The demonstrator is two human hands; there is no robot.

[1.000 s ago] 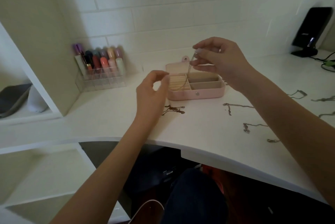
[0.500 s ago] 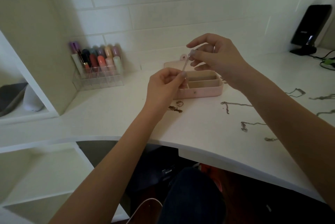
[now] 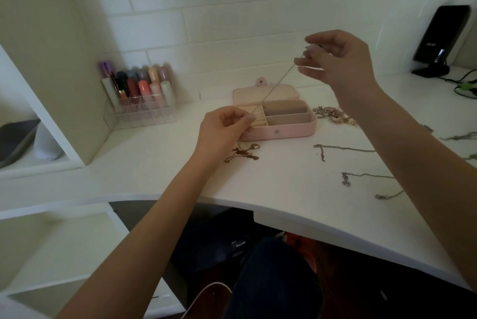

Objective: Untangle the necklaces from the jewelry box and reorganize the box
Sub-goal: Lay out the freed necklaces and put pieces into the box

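A thin silver necklace chain [image 3: 275,88] runs taut between my two hands above the open pink jewelry box [image 3: 289,129]. My left hand [image 3: 224,130] pinches its lower end in front of the box's left compartment. Up and to the right, my right hand [image 3: 335,58] pinches the upper end. A dark, bronze-coloured tangled necklace [image 3: 244,153] lies on the desk just below my left hand. Silver chains lie to the right: one [image 3: 343,148] near the box, another [image 3: 366,176] closer to the desk edge. A heap of pale jewelry [image 3: 333,113] sits right of the box.
A clear organizer [image 3: 139,112] with lipsticks stands at the back left against the tiled wall. A black stand with a device [image 3: 438,40] and green cables [image 3: 464,86] occupy the back right. The white desk's curved front edge [image 3: 284,213] runs below my arms; shelves are on the left.
My right hand has moved up and right while the left stayed low, drawing the chain out longer and taut. The jewelry heap right of the box has come into view.
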